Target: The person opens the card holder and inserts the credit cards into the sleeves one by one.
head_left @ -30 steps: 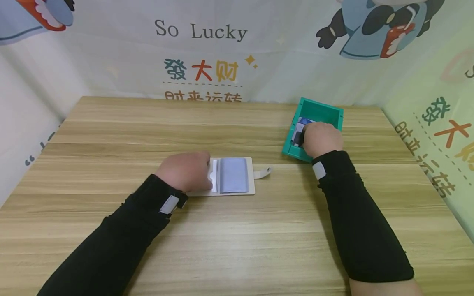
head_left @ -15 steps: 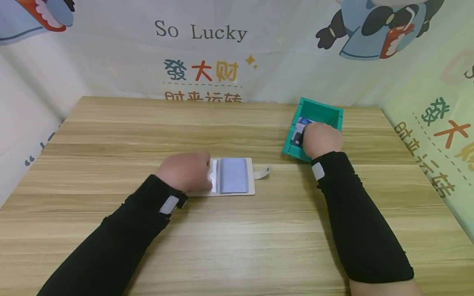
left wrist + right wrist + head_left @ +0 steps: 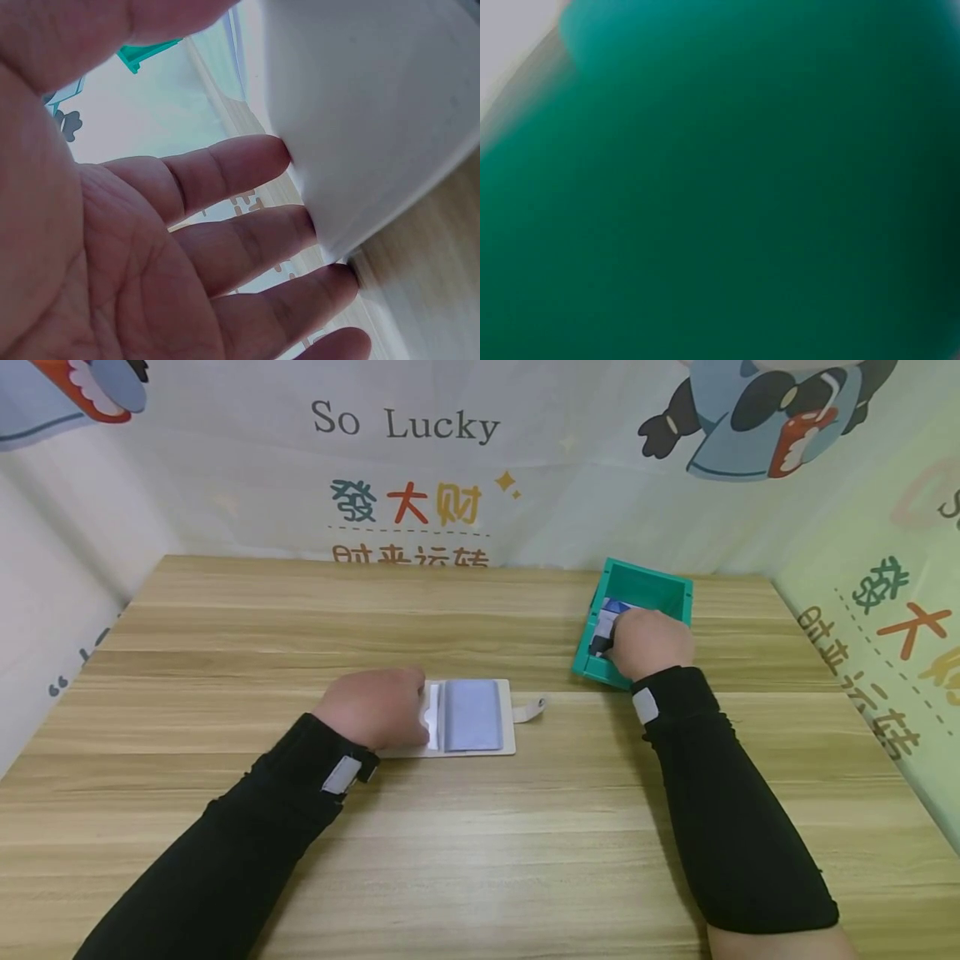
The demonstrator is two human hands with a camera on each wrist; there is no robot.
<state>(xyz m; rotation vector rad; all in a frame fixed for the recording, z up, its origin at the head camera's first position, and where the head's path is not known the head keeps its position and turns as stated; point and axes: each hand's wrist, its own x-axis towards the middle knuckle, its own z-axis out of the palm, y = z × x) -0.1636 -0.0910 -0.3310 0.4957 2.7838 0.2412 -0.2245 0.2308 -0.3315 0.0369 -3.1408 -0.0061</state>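
Observation:
A white card holder [image 3: 507, 718] lies spread out on the table, with clear bluish sleeves [image 3: 472, 715] and a snap strap [image 3: 530, 710] on its right. My left hand [image 3: 375, 708] covers its left half. In the left wrist view, the nearly straight fingers [image 3: 247, 244] touch the edge of the white cover [image 3: 375, 112]. My right hand [image 3: 651, 643] reaches down into a green box [image 3: 585, 667], beside printed cards [image 3: 607, 622] in blue, white and black. Its fingertips are hidden, so a grip cannot be seen. Only blurred green box wall [image 3: 727, 187] fills the right wrist view.
The wooden table [image 3: 480, 843] runs back to a printed cloth [image 3: 247, 468], which also hangs at both sides. The green box stands near the table's back right, its walls around my right hand.
My right hand shifts very slightly among the cards in the green box. The left hand and the card holder stay in place.

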